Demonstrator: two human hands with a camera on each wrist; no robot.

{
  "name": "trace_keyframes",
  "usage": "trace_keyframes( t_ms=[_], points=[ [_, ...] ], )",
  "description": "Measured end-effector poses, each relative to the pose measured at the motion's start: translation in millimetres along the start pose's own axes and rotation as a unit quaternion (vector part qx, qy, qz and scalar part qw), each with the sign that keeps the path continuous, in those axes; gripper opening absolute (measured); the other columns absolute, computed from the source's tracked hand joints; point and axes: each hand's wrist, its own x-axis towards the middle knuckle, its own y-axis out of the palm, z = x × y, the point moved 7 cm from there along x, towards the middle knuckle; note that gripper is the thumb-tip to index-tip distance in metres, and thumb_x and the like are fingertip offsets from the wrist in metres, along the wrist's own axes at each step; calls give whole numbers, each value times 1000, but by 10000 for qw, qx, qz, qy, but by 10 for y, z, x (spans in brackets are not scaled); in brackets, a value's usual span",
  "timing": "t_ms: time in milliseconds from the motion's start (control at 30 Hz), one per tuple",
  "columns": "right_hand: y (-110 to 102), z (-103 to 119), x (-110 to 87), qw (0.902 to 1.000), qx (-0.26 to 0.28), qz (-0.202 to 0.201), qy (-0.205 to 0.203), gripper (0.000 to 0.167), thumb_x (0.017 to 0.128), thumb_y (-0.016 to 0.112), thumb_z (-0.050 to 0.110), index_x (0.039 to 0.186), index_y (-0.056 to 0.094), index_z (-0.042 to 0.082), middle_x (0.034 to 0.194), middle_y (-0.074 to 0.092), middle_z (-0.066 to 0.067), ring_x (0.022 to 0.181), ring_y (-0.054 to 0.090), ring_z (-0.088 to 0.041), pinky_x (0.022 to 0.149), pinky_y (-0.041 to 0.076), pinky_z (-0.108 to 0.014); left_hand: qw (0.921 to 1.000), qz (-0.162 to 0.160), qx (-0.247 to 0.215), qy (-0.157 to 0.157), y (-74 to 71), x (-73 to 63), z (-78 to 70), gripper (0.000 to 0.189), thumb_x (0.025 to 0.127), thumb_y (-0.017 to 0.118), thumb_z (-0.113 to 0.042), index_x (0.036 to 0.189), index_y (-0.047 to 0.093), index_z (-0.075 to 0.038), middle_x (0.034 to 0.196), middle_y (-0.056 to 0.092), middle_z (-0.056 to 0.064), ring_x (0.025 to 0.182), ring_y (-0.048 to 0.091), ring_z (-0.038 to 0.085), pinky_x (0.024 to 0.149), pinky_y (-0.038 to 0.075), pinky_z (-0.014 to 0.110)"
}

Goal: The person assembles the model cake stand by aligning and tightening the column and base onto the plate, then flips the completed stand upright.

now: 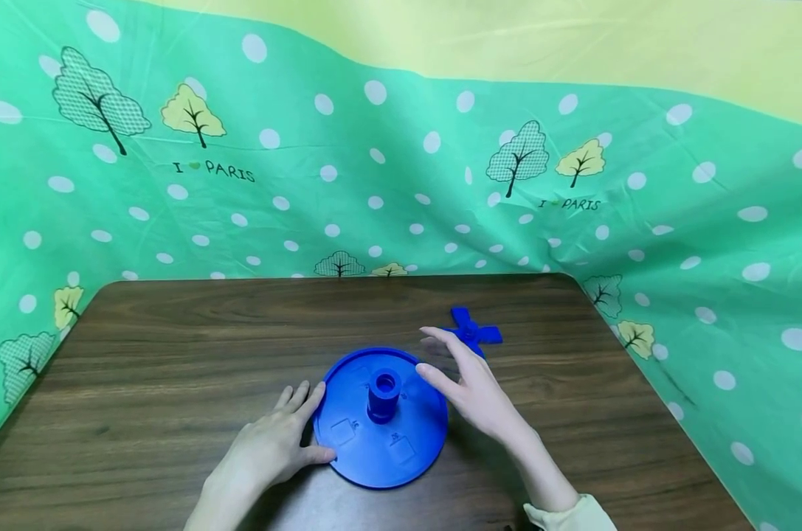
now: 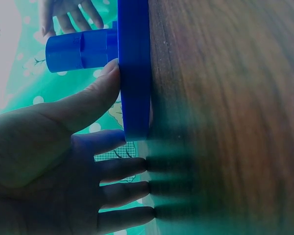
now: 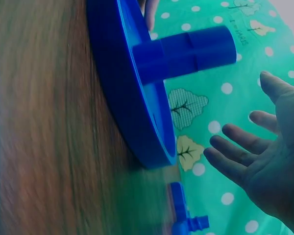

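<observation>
A round blue plastic base [image 1: 414, 435] lies on the wooden table, with a short hollow post [image 1: 383, 398] standing up from its middle. At its left edge rests my left hand [image 1: 268, 442], thumb [image 2: 95, 95] on the rim and the other fingers spread along the side and tabletop. My right hand [image 1: 476, 394] hovers over the base's right edge, fingers spread and nothing held; the right wrist view shows this hand [image 3: 269, 156] apart from the base. Just beyond its fingers lies a blue four-armed cross piece [image 1: 469, 330], partly covered by the hand in the head view.
The dark wood-grain table [image 1: 195, 332] reaches back to a green dotted cloth [image 1: 401, 169] hanging behind it and along both sides. In the right wrist view, the cross piece [image 3: 179, 200] shows a short ridged stub pointing up.
</observation>
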Motion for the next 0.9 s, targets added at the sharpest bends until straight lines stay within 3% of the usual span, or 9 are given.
trace_keyframes(
  t_ms=[300,467,900],
  points=[
    [-170,-148,16,9994,-273,-189,116,57,100,63,48,152,43,35,152,56,-5,143,52,-29,112,46,-63,10000,-44,-19,60,-8,-3,-11,100,81,79,-59,161,35,-19,168,33,17,155,30,45,106,37,80],
    [-234,-217,25,9985,-469,-266,118,60,101,63,47,153,43,27,154,54,-6,143,52,-31,112,47,-61,10000,-9,6,8,-2,1,3,100,81,79,-59,162,34,-20,168,32,17,155,29,45,106,36,80],
    [-429,-396,78,9863,-1572,-451,201,70,98,66,50,155,43,17,152,53,-13,143,50,-34,115,44,-60,10000,-22,-22,-3,-9,-6,7,100,81,79,-59,162,34,-20,169,31,17,156,28,45,108,35,80]
  ],
)
